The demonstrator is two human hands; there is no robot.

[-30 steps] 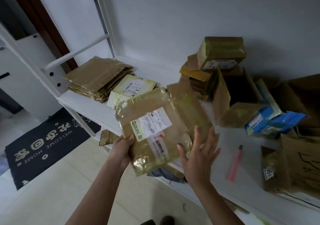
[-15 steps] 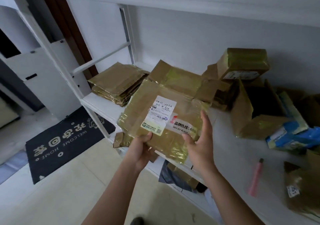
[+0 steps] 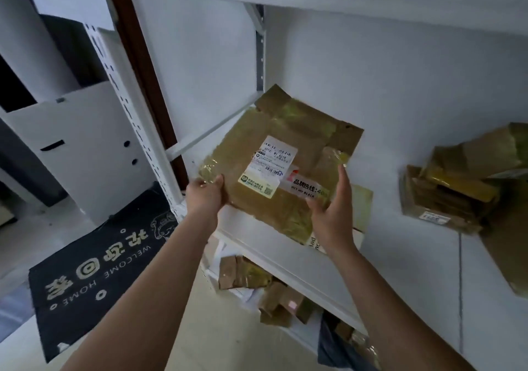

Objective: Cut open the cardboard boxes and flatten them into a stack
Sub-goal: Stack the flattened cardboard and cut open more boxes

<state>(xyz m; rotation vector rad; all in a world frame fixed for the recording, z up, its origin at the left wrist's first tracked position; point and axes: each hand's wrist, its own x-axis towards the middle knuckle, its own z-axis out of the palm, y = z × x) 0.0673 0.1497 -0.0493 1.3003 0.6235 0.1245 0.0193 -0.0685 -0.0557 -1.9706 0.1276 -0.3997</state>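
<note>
Cardboard here is one flattened box point(image 3: 281, 167), light and thin by the look of it, carried over the left end of the white shelf point(image 3: 405, 259) with a yellowish sheet point(image 3: 361, 207) peeking out beneath. Left hand point(image 3: 206, 194) pinches the near-left corner, thumb on top, while the right hand point(image 3: 333, 207) props the right edge with straight fingers. I'd guess the glossy tape makes it slippery and the loose flaps floppy, so hold bare cardboard edges on opposite sides, not the taped middle.

A home entryway: a "WELCOME HOME" doormat point(image 3: 97, 267) lies at eight o'clock beside a white metal shelf point(image 3: 285, 259) with parcels.
</note>
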